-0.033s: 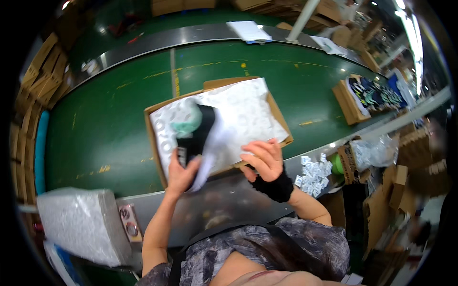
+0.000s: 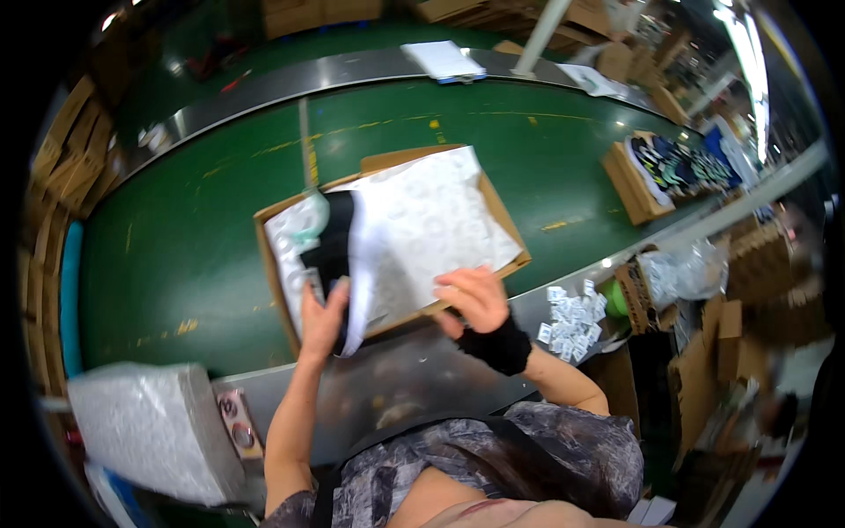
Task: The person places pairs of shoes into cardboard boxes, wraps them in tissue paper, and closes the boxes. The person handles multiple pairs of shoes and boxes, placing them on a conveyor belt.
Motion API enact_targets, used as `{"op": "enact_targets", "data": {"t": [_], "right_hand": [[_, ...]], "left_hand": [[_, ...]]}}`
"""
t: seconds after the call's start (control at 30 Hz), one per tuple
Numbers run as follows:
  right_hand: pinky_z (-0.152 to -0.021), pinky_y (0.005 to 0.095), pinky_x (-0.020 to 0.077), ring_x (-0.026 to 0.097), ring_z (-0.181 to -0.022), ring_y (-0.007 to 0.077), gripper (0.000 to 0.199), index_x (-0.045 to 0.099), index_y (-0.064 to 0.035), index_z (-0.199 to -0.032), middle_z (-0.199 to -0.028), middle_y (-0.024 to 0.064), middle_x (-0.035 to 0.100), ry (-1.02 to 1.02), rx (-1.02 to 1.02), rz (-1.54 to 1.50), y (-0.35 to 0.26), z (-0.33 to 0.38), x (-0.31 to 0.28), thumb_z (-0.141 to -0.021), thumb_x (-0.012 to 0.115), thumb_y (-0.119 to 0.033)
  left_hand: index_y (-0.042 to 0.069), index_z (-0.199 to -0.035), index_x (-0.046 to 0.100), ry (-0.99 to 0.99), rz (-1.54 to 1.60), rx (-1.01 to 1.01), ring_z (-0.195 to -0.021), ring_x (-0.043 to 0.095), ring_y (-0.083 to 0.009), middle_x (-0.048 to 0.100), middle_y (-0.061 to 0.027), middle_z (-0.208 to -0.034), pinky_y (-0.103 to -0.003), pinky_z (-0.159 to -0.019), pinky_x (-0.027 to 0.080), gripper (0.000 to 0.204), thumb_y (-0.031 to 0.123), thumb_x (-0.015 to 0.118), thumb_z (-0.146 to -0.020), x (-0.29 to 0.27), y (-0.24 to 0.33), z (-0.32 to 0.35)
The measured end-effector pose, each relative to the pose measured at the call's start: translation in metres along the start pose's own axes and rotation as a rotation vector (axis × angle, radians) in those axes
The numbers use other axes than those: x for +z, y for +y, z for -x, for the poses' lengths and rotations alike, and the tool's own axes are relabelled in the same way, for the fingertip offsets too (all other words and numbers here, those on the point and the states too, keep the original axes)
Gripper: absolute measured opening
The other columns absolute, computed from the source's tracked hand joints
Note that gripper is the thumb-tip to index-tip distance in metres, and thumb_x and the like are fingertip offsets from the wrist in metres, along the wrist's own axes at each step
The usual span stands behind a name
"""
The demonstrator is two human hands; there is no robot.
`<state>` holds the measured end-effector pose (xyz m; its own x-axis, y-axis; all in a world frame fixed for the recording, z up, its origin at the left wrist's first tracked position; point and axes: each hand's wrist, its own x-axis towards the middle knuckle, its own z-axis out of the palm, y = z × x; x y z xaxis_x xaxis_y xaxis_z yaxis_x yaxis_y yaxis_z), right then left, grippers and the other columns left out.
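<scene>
A black shoe (image 2: 335, 242) with a white sole and a mint-green part is held on its side by my left hand (image 2: 322, 324), which grips its near end. It hangs over the left half of an open cardboard box (image 2: 287, 310). White patterned tissue paper (image 2: 431, 202) covers most of the box's inside; what lies under the paper is hidden. My right hand (image 2: 475, 299), with a black wrist band, hovers at the box's near right edge. Its fingers are apart and nothing shows in them.
The box stands on a green belt (image 2: 194, 246) with a metal edge. To the right are a box of dark shoes (image 2: 635, 185) and a pile of small white packets (image 2: 574, 321). At the left stands a plastic-wrapped bundle (image 2: 158, 427); papers (image 2: 443, 60) lie on the far ledge.
The shoe in my left hand has shifted a little left and looks less blurred. The whole view has also moved slightly. My right hand remains near the box edge, still empty.
</scene>
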<state>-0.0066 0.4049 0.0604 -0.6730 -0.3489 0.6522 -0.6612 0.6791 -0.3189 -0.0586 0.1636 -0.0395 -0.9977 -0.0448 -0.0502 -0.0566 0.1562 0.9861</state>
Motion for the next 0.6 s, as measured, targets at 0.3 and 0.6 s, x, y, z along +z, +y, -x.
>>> {"op": "enact_targets", "data": {"t": [0.3, 0.6], "right_hand": [[-0.081, 0.0309, 0.0454, 0.056, -0.092, 0.02, 0.041, 0.052, -0.0021, -0.109, -0.107, 0.0094, 0.055, -0.37, 1.166, -0.924, 0.039, 0.131, 0.062, -0.077, 0.067, -0.022], [-0.078, 0.0382, 0.0417, 0.051, -0.093, 0.0264, 0.043, 0.041, 0.0019, -0.107, -0.105, 0.0175, 0.049, 0.193, 1.0, -0.312, 0.041, 0.076, 0.105, -0.072, 0.06, -0.013]], "left_hand": [[-0.009, -0.108, 0.041, -0.362, -0.062, -0.644, -0.079, 0.06, -0.0348, 0.052, -0.0223, -0.097, -0.048, -0.049, 0.053, 0.068, 0.055, 0.044, -0.083, 0.049, -0.069, -0.077], [-0.002, -0.105, 0.054, 0.134, 0.289, -0.16, -0.085, 0.059, -0.0201, 0.058, -0.0133, -0.098, -0.029, -0.067, 0.047, 0.038, 0.031, 0.048, -0.088, -0.036, -0.049, -0.022]]}}
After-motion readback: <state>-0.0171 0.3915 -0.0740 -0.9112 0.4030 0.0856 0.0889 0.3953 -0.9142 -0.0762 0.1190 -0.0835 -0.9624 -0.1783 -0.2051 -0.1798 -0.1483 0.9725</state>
